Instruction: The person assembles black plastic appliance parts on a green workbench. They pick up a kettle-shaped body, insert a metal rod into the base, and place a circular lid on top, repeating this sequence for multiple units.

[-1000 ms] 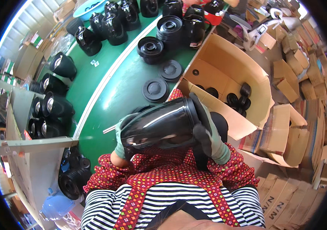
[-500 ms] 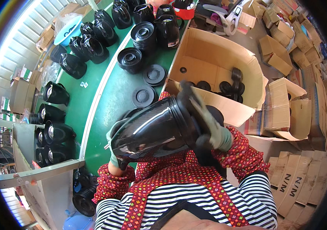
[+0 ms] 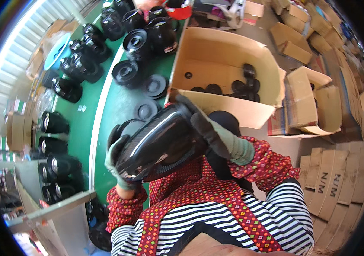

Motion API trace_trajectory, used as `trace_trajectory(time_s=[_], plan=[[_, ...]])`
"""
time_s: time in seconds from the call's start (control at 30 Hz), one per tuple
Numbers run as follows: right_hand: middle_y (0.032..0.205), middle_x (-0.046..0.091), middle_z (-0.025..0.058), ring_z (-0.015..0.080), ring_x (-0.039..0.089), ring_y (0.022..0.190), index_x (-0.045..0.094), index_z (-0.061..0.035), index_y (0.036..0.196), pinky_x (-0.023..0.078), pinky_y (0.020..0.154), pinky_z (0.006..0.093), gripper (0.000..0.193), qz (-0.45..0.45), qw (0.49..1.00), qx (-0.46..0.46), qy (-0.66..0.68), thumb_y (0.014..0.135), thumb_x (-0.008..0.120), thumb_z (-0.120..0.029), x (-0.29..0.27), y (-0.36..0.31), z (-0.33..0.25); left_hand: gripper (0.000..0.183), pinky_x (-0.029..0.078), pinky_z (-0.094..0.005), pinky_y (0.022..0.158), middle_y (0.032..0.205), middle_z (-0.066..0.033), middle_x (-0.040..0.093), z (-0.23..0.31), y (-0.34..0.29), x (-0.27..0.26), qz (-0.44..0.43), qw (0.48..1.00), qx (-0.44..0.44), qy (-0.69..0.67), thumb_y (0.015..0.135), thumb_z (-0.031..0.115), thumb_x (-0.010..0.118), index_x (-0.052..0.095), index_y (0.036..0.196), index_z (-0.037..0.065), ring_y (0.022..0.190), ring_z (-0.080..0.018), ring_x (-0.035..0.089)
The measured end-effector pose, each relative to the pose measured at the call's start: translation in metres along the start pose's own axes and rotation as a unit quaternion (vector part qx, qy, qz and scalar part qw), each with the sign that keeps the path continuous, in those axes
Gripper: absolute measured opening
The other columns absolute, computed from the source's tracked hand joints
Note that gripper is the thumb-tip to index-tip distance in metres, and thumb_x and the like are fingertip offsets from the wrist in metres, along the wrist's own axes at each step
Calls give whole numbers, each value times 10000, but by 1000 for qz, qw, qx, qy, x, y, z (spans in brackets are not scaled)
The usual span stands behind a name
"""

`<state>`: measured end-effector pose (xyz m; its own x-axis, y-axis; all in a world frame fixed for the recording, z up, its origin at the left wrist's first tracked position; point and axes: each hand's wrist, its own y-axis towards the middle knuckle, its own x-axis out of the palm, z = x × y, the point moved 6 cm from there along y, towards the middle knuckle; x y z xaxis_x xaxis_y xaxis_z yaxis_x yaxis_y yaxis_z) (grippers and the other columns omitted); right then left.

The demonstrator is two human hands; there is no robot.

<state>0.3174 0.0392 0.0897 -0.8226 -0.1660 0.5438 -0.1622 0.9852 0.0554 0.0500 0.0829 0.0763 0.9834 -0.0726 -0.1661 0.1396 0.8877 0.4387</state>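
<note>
Mid-frame, the left hand (image 3: 114,162) had its fingers curled round the lower-left end of a tilted black jug (image 3: 160,141), while the right hand (image 3: 217,138) gripped the other with wider-spread fingers, likely for steadiness.

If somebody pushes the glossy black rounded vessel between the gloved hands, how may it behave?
The glossy black rounded vessel is probably slippery: its smooth surface shows bright reflections. It looks stiff, with no visible dent between the gloved left hand and gloved right hand. Lying on its side, it might roll, since its visible wall is curved.
</note>
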Motion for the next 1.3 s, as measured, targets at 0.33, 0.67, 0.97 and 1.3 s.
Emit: trace_trajectory(time_s=[0.33,0.67,0.97,1.3], plan=[[1649,306,294,453,362,1515,353,7,1632,266,1251,513,995,-127,818,-221,-515,915,760,-550,31,-10,-41,566,562,-389,1014,1294,-222,704,-70,-42,57,-182,945,-223,-158,779,224,875,706,1231,-71,1130,-303,717],[1566,499,124,172,516,1375,373,-32,1623,368,1209,315,692,35,978,202,36,1143,394,-530,-22,-6,33,581,586,-384,976,1401,-297,643,21,5,-22,-16,992,-123,-12,765,182,888,699,1248,-79,1087,-329,749],[1655,335,272,436,355,1518,389,19,1608,283,1247,505,908,-120,863,-287,-397,918,759,-440,19,-26,-36,579,557,-392,1062,1387,-208,670,8,1,33,-293,955,-44,-14,830,209,848,680,1319,-50,1213,-257,695],[1676,271,283,462,245,1565,273,-35,1676,250,1261,517,1279,-112,866,-189,-450,687,954,-478,29,-20,-77,597,549,-397,1070,1406,-218,654,1,-12,21,-181,979,-81,-45,818,221,860,678,1317,-51,1236,-273,681]])
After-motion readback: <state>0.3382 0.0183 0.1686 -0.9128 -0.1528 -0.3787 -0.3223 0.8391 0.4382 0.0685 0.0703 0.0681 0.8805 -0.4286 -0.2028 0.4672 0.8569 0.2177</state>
